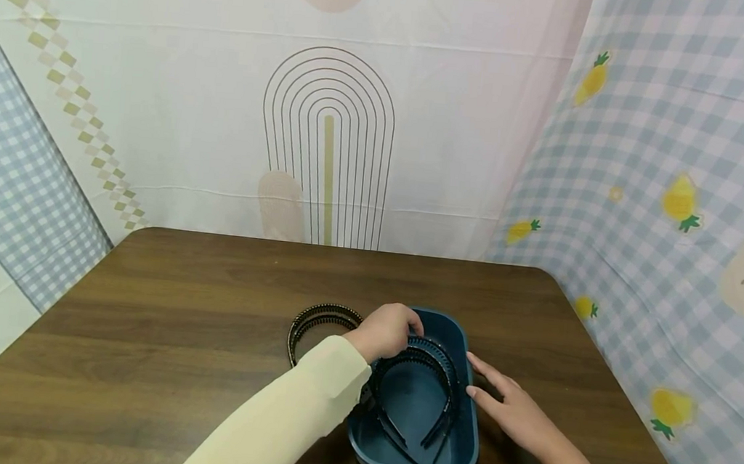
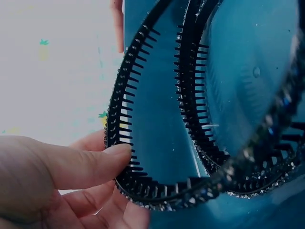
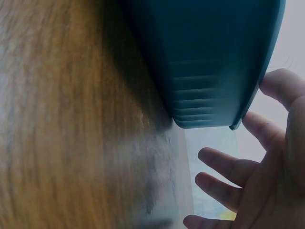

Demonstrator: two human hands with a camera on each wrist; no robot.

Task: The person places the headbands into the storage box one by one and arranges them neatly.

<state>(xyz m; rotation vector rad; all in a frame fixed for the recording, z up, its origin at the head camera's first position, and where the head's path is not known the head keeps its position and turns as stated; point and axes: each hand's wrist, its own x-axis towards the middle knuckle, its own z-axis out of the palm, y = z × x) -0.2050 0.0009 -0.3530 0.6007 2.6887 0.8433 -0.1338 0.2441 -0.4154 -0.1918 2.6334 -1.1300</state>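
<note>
My left hand (image 1: 385,332) is over the blue plastic bin (image 1: 468,443). In the left wrist view, its thumb and fingers pinch a black toothed headband (image 2: 113,107) studded with sparkly stones. Another dark toothed headband (image 2: 190,105) shows beside it against the blue bin. Dark headband ends reach down toward the near part of the bin in the head view. At the bin's right side, my right hand (image 1: 518,417) touches the rim with its thumb and a fingertip. Its other fingers are extended and spread outside the wall, as the right wrist view shows.
To the left of the bin, more headbands (image 1: 295,329) with a golden sheen lie on the brown wooden table (image 1: 158,361), partly hidden by my left arm. A pale hanging cloth (image 1: 196,138) stands behind the table, and a checked cloth (image 1: 628,230) hangs along the right.
</note>
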